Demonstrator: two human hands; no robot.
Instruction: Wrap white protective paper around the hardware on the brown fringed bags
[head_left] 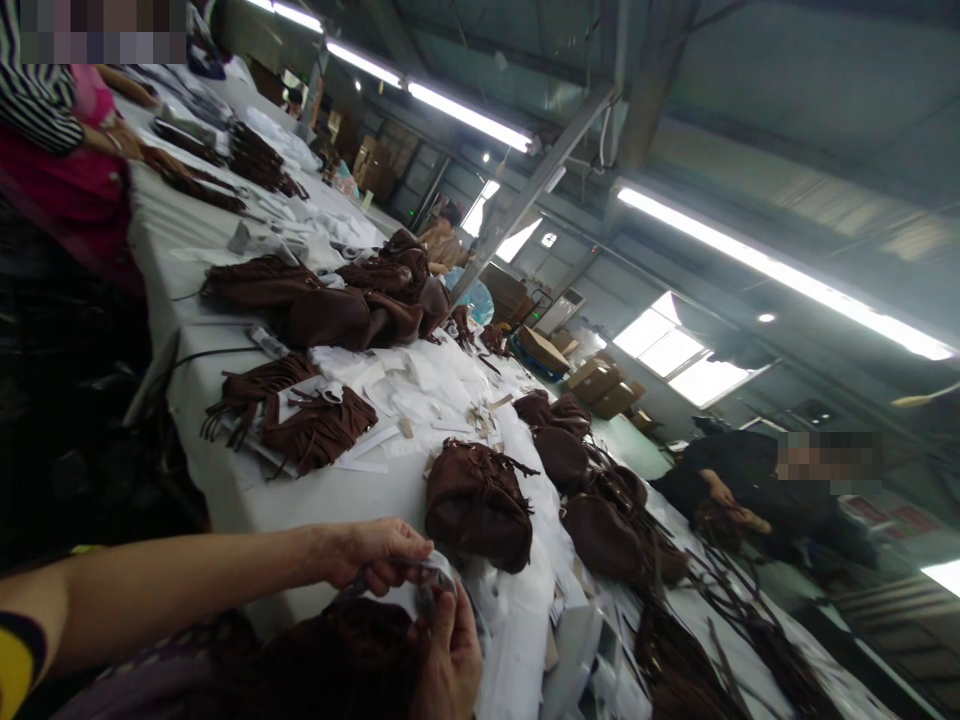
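At the bottom of the tilted head view, my left hand (371, 552) pinches a pale grey-white wrapping strip (433, 572). The fingers of my right hand (454, 655) are closed on the other end of that strip, close to the left fingertips. I cannot tell whether the strip is paper or film, or what lies inside it. Below both hands is a dark brown bag (352, 655), partly in shadow and partly hidden by my arm. Just beyond my hands, a brown drawstring bag (480, 505) stands on the white-covered table.
Fringed brown pieces (300, 415) lie at the left, with piled brown bags (337, 300) behind. More bags (600, 500) and straps line the right side. Paper scraps (420, 385) litter the table (315, 500). One co-worker (750, 490) handles brown material at right; another (75, 130) stands far left.
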